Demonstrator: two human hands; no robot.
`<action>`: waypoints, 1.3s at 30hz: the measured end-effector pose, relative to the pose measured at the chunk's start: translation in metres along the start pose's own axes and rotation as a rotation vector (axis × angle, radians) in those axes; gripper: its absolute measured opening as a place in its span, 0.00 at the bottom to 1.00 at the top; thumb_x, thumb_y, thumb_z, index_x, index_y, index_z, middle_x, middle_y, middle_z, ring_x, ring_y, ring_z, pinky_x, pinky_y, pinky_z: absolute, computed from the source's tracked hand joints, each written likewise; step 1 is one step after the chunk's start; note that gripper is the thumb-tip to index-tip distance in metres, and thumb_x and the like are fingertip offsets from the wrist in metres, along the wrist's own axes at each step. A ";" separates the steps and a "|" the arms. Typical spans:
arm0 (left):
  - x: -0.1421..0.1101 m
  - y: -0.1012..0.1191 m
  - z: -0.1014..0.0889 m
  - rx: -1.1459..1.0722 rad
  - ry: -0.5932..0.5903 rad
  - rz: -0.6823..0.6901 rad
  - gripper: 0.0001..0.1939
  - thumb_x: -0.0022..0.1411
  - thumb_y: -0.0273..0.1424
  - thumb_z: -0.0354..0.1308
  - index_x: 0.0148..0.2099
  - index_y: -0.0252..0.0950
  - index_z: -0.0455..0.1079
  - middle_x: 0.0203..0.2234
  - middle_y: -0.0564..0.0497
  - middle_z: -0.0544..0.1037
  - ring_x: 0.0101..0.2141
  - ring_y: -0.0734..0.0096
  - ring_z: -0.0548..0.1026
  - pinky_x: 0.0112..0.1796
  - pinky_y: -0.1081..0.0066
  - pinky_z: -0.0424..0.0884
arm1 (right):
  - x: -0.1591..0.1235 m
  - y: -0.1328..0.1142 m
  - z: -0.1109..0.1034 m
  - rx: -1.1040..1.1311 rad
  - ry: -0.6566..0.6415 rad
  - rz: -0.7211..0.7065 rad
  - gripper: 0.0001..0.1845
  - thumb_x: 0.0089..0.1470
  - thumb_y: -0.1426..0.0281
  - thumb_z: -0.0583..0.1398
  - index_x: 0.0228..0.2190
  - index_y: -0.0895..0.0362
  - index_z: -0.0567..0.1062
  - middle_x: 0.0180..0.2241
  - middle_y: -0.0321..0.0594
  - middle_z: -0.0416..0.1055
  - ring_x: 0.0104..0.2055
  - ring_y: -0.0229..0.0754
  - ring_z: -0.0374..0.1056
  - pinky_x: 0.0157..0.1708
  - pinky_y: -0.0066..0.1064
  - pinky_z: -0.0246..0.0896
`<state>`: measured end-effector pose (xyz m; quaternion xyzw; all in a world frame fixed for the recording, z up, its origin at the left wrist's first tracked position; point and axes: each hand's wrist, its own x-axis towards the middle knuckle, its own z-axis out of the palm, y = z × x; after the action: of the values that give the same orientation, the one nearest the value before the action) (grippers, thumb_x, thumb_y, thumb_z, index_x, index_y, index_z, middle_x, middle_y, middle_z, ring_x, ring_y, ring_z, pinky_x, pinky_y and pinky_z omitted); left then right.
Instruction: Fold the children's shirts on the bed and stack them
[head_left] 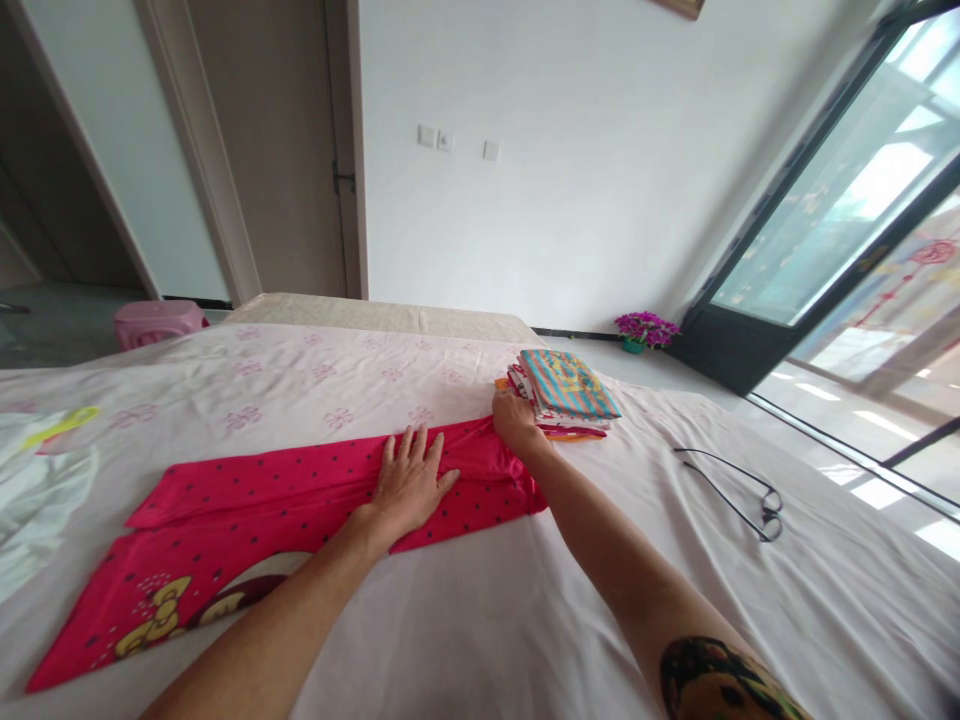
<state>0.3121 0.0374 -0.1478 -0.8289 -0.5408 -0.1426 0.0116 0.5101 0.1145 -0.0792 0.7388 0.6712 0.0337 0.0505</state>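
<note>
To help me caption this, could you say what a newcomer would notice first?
Probably the bright red dotted garment lying on the pale sheet, the left hand flat on it. Next, the folded stack beside the right hand, topped by a striped cloth, and the purple flowers near the glass door.

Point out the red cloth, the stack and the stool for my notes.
Red cloth point(292, 473): head view, on its upper dotted strip.
Stack point(571, 385): head view, on the striped top piece.
Stool point(160, 316): head view, on the pink seat.

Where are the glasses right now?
In the head view, the glasses lie on the sheet toward the right, beyond the folded clothes.
</note>
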 end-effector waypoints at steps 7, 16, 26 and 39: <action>-0.002 -0.002 -0.002 -0.030 0.064 0.027 0.38 0.66 0.53 0.44 0.68 0.32 0.57 0.65 0.31 0.60 0.64 0.39 0.57 0.60 0.39 0.50 | -0.015 0.007 -0.004 -0.010 0.128 0.007 0.20 0.61 0.79 0.47 0.52 0.62 0.68 0.50 0.60 0.69 0.48 0.50 0.73 0.44 0.36 0.67; -0.004 0.006 -0.023 -0.146 0.250 0.374 0.09 0.60 0.28 0.61 0.45 0.38 0.75 0.48 0.46 0.77 0.56 0.57 0.68 0.59 0.54 0.60 | -0.062 0.034 0.018 0.095 0.105 -0.062 0.18 0.61 0.80 0.48 0.49 0.58 0.68 0.46 0.50 0.74 0.44 0.46 0.73 0.39 0.32 0.63; 0.003 0.002 -0.013 -0.398 0.232 0.120 0.06 0.69 0.30 0.48 0.40 0.40 0.66 0.31 0.52 0.78 0.35 0.68 0.76 0.39 0.68 0.69 | -0.059 0.037 0.017 0.139 0.133 -0.071 0.18 0.66 0.71 0.46 0.52 0.53 0.69 0.50 0.49 0.72 0.48 0.49 0.71 0.42 0.35 0.63; 0.001 0.003 -0.016 -0.263 0.245 0.241 0.06 0.67 0.25 0.47 0.38 0.38 0.65 0.31 0.50 0.76 0.36 0.65 0.74 0.43 0.64 0.68 | -0.056 0.042 0.021 0.018 0.124 -0.140 0.18 0.65 0.72 0.47 0.45 0.53 0.74 0.48 0.47 0.71 0.45 0.47 0.72 0.38 0.34 0.64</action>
<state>0.3116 0.0347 -0.1313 -0.8585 -0.4090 -0.3091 -0.0143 0.5488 0.0547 -0.0944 0.6871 0.7232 0.0699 0.0044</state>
